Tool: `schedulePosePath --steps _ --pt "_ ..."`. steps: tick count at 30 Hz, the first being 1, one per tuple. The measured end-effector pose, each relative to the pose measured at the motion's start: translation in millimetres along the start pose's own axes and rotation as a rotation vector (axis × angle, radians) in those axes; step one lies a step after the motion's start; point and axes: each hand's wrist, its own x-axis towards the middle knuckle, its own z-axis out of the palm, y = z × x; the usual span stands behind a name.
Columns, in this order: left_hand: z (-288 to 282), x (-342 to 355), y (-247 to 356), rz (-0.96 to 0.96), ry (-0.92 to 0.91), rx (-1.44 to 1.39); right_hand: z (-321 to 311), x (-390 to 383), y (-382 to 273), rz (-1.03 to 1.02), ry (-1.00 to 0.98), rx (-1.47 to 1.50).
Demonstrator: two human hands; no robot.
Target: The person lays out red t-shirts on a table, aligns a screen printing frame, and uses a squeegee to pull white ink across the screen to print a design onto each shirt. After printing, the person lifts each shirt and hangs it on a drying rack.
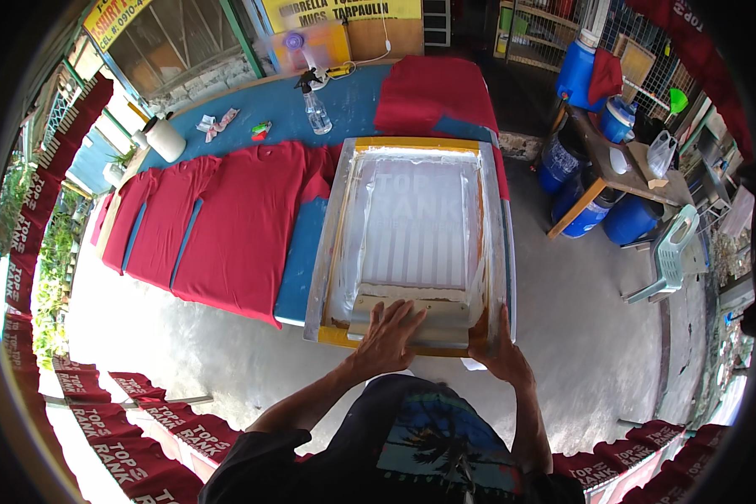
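Note:
A screen printing frame (pixel 319 281) lies on the table's near right part, its pale mesh (pixel 416 197) marked with a stencil of lettering and stripes. Across the mesh's near end rests a metal squeegee (pixel 447 326). My left hand (pixel 386 338) grips it, fingers over its plate and thumb side not fully visible. At the frame's near right corner my right hand (pixel 502 357) is closed on the edge, its thumb along the side. A dark red T-shirt (pixel 248 218) lies flat left of the frame; what is under the frame is mostly hidden.
More red shirts (pixel 168 214) lie along the blue table (pixel 227 105). Beyond them stand a spray bottle (pixel 317 113), a white container (pixel 165 139) and a small fan (pixel 298 50). Blue drums (pixel 563 160), a wooden table (pixel 638 172) and a plastic chair (pixel 670 252) stand right. Printed red shirts hang around.

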Motion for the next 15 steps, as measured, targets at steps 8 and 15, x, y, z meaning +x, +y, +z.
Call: schedulePosePath --steps 8,15 --pt "-31.6 -53.9 -55.7 -0.493 0.426 0.046 -18.5 -6.6 -34.1 0.149 0.034 -0.167" --pt "-35.2 -91.1 -125.2 -0.967 0.495 -0.205 3.4 20.7 -30.7 0.201 0.201 0.049"
